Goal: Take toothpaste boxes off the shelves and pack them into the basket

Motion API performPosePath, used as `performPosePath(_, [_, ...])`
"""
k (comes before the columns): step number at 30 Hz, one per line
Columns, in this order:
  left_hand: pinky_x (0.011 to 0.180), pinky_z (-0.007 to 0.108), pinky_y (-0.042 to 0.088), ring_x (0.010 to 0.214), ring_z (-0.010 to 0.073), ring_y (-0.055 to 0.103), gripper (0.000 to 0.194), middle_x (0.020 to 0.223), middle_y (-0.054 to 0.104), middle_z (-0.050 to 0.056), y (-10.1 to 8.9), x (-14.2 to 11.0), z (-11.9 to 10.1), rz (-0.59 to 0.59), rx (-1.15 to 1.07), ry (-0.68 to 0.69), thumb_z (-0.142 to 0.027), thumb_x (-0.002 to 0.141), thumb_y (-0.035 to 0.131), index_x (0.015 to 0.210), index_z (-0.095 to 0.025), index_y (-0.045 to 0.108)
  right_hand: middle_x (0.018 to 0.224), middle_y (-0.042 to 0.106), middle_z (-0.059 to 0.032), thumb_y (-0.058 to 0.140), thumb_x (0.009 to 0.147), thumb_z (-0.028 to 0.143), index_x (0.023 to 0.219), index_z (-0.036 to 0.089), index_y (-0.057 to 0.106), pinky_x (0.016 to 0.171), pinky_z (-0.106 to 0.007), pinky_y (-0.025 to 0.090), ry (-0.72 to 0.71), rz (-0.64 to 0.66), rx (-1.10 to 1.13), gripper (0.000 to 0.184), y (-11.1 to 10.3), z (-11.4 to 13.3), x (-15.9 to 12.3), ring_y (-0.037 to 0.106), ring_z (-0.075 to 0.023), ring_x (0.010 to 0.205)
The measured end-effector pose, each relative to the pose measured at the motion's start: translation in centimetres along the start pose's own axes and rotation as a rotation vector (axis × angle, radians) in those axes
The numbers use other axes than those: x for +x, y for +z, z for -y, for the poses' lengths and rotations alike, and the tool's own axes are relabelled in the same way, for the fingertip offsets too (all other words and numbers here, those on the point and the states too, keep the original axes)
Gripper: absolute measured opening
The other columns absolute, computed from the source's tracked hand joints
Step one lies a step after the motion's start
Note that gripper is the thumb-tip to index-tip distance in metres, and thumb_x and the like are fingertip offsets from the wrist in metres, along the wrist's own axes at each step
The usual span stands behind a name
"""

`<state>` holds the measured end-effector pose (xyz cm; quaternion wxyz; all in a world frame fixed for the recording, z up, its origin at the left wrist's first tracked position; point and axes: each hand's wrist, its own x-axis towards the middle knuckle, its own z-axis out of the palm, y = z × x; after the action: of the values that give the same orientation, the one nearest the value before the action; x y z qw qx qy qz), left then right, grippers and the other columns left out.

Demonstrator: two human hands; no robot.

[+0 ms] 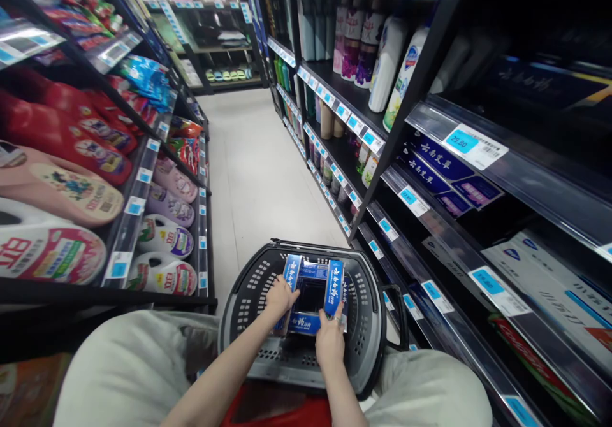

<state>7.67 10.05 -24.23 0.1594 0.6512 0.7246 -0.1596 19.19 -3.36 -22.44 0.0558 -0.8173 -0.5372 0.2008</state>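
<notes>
Where the two pale-trousered knees [119, 357] part, a grey basket [262, 371] sits between them, its handle [400, 325] standing out on the right. Both forearms reach over its near edge. The right hand [331, 338] is the nearer of the two, its thumb and forefinger spread at the near end of the right box [335, 285]; that blue box runs away from those fingertips, its long axis pointing near to far. Between the hands lies the near box [306, 323], set crosswise, left to right. Slightly farther in, the left hand [281, 298] rests on the left box [292, 271], which also points near to far and reaches past the fingers; the thumb stands apart, towards the right. Each hand touches the box on its own side, though one cannot tell whether either is clamped tight. The far box [314, 269] lies crosswise beyond both hands, touched by neither, and closes the square around a dark gap. Farther off, shelves of bottles [48, 242] stand left, blue cartons [433, 169] right, and pale floor [248, 159] runs between.
</notes>
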Motion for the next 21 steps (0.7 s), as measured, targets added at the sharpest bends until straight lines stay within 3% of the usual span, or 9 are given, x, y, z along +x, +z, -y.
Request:
performPosePath(5, [0.078, 0.035, 0.048, 0.096, 0.0302, 0.065, 0.074, 0.111, 0.060, 0.025, -0.40, -0.22, 0.00, 0.034, -0.027, -0.013, -0.049, 0.080, 0.052, 0.128, 0.003, 0.032, 0.146, 0.029, -0.0251, 0.037, 0.081, 0.001, 0.123, 0.025, 0.059, 0.065, -0.040, 0.054, -0.007, 0.002, -0.027, 0.053, 0.00, -0.13, -0.05, 0.065, -0.0314, 0.092])
performPosePath(15, [0.079, 0.033, 0.046, 0.098, 0.0291, 0.064, 0.059, 0.106, 0.062, 0.024, 0.18, -0.05, 0.21, 0.019, -0.047, -0.008, -0.048, 0.080, 0.051, 0.117, -0.002, 0.041, 0.147, 0.028, -0.0250, 0.035, 0.081, 0.000, 0.121, 0.025, 0.060, 0.063, -0.041, 0.054, 0.017, -0.008, -0.008, 0.054, 0.13, 0.01, -0.05, 0.065, -0.0312, 0.091])
performPosePath(21, [0.075, 0.033, 0.047, 0.095, 0.0290, 0.065, 0.060, 0.106, 0.062, 0.024, 0.21, 0.04, 0.15, 0.027, -0.034, -0.008, -0.049, 0.081, 0.049, 0.117, -0.003, 0.041, 0.144, 0.035, -0.0195, 0.043, 0.079, 0.005, 0.120, 0.026, 0.061, 0.067, -0.040, 0.054, -0.002, -0.055, 0.030, 0.049, 0.60, -0.37, -0.06, 0.064, -0.0285, 0.091])
